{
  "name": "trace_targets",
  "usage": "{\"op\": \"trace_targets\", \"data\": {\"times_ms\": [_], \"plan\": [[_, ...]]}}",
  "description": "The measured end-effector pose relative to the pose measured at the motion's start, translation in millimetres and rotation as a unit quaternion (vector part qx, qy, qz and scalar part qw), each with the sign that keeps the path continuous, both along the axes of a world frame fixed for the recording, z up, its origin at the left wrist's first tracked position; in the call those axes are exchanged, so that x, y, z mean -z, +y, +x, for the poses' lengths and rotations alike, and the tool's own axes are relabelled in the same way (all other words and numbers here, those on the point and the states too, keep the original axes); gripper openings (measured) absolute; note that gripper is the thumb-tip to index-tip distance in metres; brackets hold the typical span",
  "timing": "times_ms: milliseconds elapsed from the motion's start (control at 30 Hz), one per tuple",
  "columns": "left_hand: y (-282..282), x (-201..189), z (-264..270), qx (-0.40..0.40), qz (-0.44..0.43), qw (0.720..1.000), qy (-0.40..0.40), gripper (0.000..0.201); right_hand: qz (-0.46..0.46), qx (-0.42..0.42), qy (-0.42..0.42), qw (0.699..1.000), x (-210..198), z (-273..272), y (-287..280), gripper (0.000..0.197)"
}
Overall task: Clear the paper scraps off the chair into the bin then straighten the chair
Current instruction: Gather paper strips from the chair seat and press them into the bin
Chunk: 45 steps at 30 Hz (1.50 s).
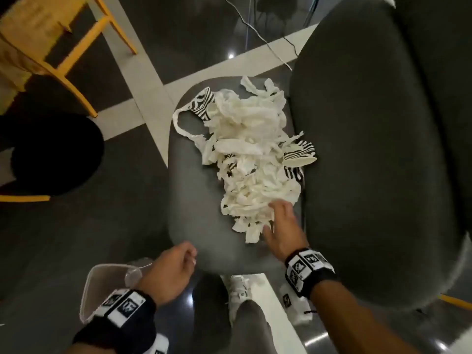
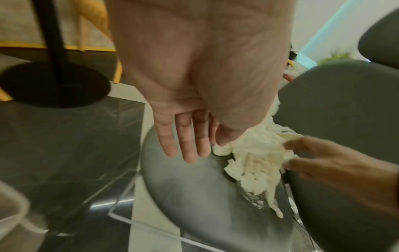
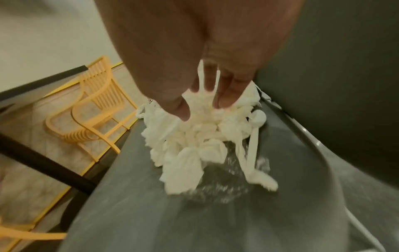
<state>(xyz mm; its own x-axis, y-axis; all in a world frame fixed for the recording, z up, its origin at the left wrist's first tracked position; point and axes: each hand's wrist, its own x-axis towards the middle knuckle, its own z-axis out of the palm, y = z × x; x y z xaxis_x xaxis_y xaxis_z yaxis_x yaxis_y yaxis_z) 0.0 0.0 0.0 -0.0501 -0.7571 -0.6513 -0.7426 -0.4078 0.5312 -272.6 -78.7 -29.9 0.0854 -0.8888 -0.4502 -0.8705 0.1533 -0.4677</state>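
1. Right hand (image 1: 282, 226): reaching onto the near end of the paper scraps (image 1: 251, 159), fingers (image 3: 224, 95) spread and pressing into the heap; no strip is visibly pinched yet.
2. Left hand (image 1: 169, 272): hovering off the near edge of the seat, fingers relaxed and extended, holding nothing.
3. Paper scraps: lying in one loose tangle on the chair (image 1: 194, 200) seat, close against its backrest; mostly white strips, a few carrying black stripes. Judged very light, soft and crushable, likely clinging together in clumps while shedding stray pieces. Best taken by scooping under the pile with both hands and compressing it, not by plucking single strips.
4. Bin (image 1: 102, 284): translucent, standing on the floor just beside the left wrist, below the seat edge. Its contents cannot be told, the wrist covering much of the opening.
5. Chair: dark grey, not yet straightened.
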Motion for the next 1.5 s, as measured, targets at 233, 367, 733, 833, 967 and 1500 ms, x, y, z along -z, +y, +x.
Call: {"op": "trace_targets", "data": {"times_ms": [233, 367, 733, 833, 967, 1500], "plan": [[-76.0, 33.1, -75.8, 0.000, -0.044, 0.998, 0.039, 0.068, -0.070, -0.111, 0.116, 0.985, 23.3, -7.5, -63.3, 0.038], [-91.5, 41.6, -99.9, -0.018, -0.132, 0.989, 0.061, 0.101, -0.124, -0.053, -0.022, 0.991, 12.3, -14.8, -50.3, 0.029], [-70.5, 22.2, -101.4, -0.154, -0.136, 0.959, 0.198, 0.028, -0.067, -0.005, -0.251, 0.966, -32.1, 14.2, 2.3, 0.036], [-67.2, 20.4, -82.0, -0.230, -0.156, 0.947, 0.160, 0.016, -0.038, -0.056, -0.108, 0.992, 3.3, 4.1, -0.4, 0.064], [-68.0, 9.9, -45.1, -0.319, -0.171, 0.921, 0.143, 0.009, 0.037, -0.152, 0.055, 0.986, 40.6, 2.1, -1.9, 0.089], [-44.5, -1.6, 38.2, -0.304, -0.177, 0.931, 0.098, 0.034, 0.056, -0.403, 0.077, 0.910, 63.7, 29.6, 24.3, 0.034]]}}
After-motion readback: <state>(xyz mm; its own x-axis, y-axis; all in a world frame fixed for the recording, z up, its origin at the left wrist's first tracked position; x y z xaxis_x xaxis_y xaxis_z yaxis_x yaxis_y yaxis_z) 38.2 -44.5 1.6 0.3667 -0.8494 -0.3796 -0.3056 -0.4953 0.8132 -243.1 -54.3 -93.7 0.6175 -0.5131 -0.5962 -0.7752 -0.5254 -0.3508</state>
